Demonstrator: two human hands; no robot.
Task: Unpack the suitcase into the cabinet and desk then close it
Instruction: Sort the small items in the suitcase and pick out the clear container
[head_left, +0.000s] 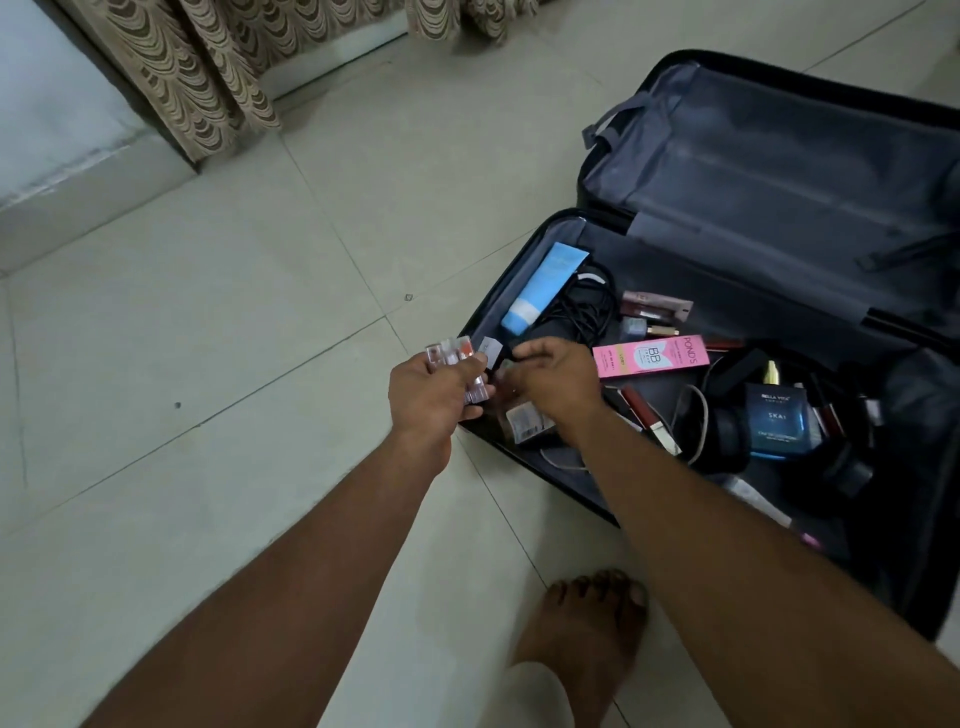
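Home room — curtain (208, 78), tiled floor (208, 338)

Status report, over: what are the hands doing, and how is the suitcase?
Left hand grips a bundle of small cosmetics. Right hand curled over items in the suitcase; grasp unclear. Suitcase open on floor, still many items inside. Nothing in the way.

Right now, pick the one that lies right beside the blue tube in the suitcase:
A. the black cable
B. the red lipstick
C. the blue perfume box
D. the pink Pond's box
A. The blue tube lies in the near-left corner of the suitcase with the coiled black cable directly against its right side; the other three lie farther right.
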